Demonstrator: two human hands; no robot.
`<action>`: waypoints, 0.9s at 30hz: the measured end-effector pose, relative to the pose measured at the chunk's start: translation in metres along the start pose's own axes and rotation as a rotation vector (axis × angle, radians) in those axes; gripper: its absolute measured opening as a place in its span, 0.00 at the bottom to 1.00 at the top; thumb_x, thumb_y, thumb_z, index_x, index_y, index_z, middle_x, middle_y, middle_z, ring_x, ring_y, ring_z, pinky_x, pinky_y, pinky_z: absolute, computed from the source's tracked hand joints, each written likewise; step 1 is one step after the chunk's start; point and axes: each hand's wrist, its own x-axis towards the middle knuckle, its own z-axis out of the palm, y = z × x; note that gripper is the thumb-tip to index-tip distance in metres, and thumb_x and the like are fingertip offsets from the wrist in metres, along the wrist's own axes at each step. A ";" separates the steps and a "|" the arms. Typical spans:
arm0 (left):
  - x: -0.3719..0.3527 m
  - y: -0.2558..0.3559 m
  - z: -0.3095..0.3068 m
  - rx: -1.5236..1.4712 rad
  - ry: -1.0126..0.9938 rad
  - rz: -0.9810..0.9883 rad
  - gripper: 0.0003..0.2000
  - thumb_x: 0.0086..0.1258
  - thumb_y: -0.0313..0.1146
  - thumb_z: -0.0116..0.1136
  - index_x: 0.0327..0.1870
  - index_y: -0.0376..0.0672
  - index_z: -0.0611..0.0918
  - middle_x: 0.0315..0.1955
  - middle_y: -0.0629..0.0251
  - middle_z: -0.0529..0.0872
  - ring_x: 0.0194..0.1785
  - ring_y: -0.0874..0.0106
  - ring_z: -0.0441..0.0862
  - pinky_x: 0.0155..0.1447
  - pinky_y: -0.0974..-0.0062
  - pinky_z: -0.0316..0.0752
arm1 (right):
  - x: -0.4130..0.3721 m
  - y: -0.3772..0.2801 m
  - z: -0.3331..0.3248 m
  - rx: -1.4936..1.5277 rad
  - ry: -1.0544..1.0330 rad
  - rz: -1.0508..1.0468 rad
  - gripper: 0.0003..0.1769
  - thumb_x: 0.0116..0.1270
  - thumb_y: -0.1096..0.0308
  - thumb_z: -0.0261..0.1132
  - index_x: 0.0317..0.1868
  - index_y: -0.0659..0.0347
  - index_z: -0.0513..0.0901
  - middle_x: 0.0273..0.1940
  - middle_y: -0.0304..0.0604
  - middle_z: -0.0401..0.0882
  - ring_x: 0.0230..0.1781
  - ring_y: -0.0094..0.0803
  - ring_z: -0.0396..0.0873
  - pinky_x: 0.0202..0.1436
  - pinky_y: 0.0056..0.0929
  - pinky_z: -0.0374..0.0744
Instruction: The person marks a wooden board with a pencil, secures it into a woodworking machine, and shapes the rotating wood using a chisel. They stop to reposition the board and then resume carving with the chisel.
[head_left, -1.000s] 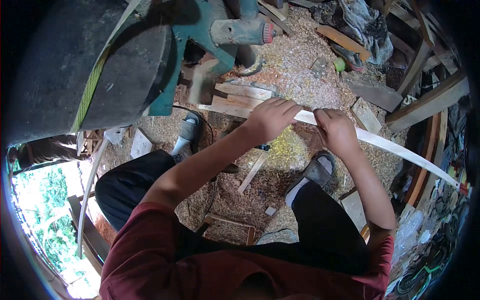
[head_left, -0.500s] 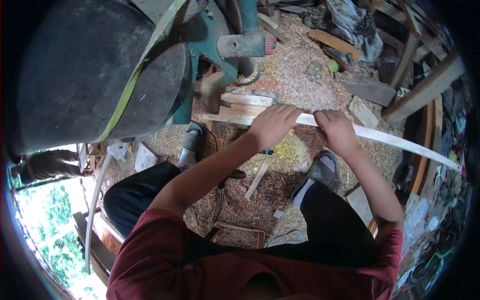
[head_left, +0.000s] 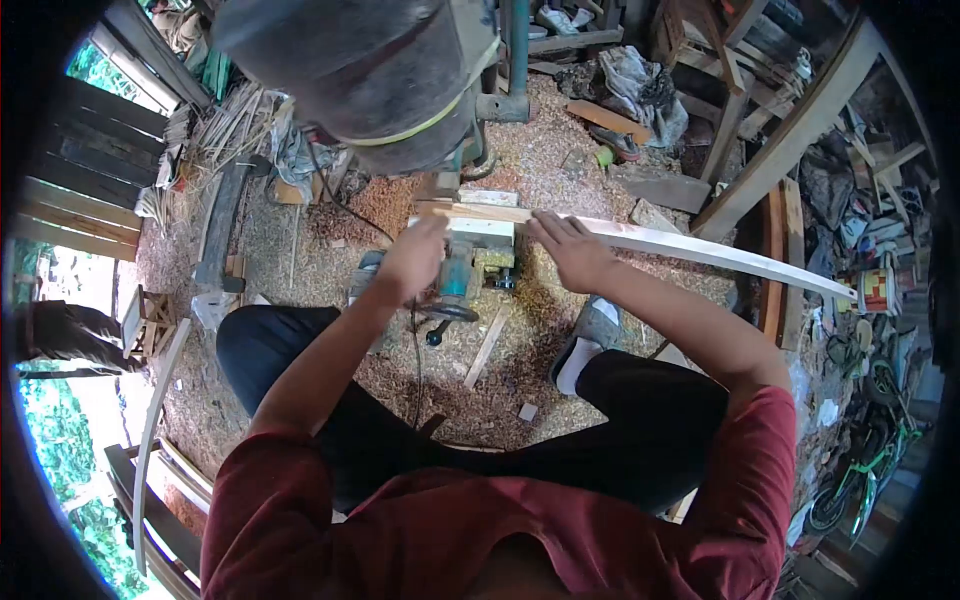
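Landmark: the green-bodied machine, low between the person's legs.

- Floor (head_left: 270, 330): shavings scattered on all sides of the machine.
- Dark drum (head_left: 380, 80): beyond the machine, towards its left; yellow-green band around it.
- Legs in dark trousers (head_left: 650, 395): bent, one to each side of the machine.
- Long pale wood strip (head_left: 690, 244): laid across the far side of the machine, gently curved, running well out to the right. Both hands at this piece.
- Curved strip (head_left: 150, 440): well left of the machine and nearer the wearer, leaning by an opening.
- Machine (head_left: 457, 277): wheel and black knob on the near side.
- Orange-brown plank (head_left: 608, 120): beyond the machine, to the right.
- Bucket (head_left: 878, 291): far right of the machine, near the long strip's end.
- Thin stick (head_left: 486, 348): on the floor, just nearer than the machine.
- Left hand (head_left: 415, 258): at the strip's left end, above the machine's left side; fingers blurred, cannot tell how firmly closed.
- Right hand (head_left: 575, 250): right of the machine, fingers laid over the strip, palm down, not clenched.
- Square offcut (head_left: 528, 411): smallest noted, on the near side of the machine, past the thin stick.
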 end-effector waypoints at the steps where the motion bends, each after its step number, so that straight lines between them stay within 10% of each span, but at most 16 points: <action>1: -0.004 -0.006 -0.002 0.106 0.015 -0.128 0.22 0.72 0.22 0.54 0.68 0.30 0.75 0.64 0.44 0.80 0.66 0.49 0.79 0.72 0.57 0.74 | 0.008 -0.013 0.003 0.062 -0.012 -0.013 0.48 0.69 0.72 0.58 0.85 0.66 0.45 0.87 0.55 0.43 0.89 0.46 0.43 0.89 0.48 0.48; 6: -0.004 -0.023 0.005 0.173 -0.172 -0.231 0.30 0.65 0.19 0.55 0.73 0.30 0.72 0.65 0.44 0.79 0.69 0.49 0.76 0.73 0.56 0.70 | 0.047 -0.060 0.006 0.028 0.111 0.060 0.48 0.68 0.74 0.58 0.85 0.65 0.46 0.87 0.54 0.43 0.88 0.46 0.44 0.89 0.46 0.48; 11: -0.004 -0.031 0.017 0.260 -0.306 -0.284 0.36 0.70 0.24 0.50 0.81 0.33 0.59 0.84 0.47 0.56 0.85 0.54 0.56 0.85 0.56 0.54 | 0.071 -0.088 0.032 0.128 0.325 0.160 0.51 0.61 0.78 0.61 0.85 0.65 0.50 0.86 0.55 0.47 0.87 0.49 0.50 0.88 0.46 0.52; 27: -0.010 -0.036 0.011 0.298 -0.194 -0.219 0.33 0.73 0.25 0.47 0.81 0.35 0.61 0.82 0.48 0.62 0.82 0.55 0.63 0.85 0.59 0.55 | 0.075 -0.117 0.012 0.119 0.127 0.396 0.50 0.66 0.73 0.60 0.86 0.56 0.48 0.87 0.45 0.46 0.88 0.43 0.48 0.87 0.54 0.52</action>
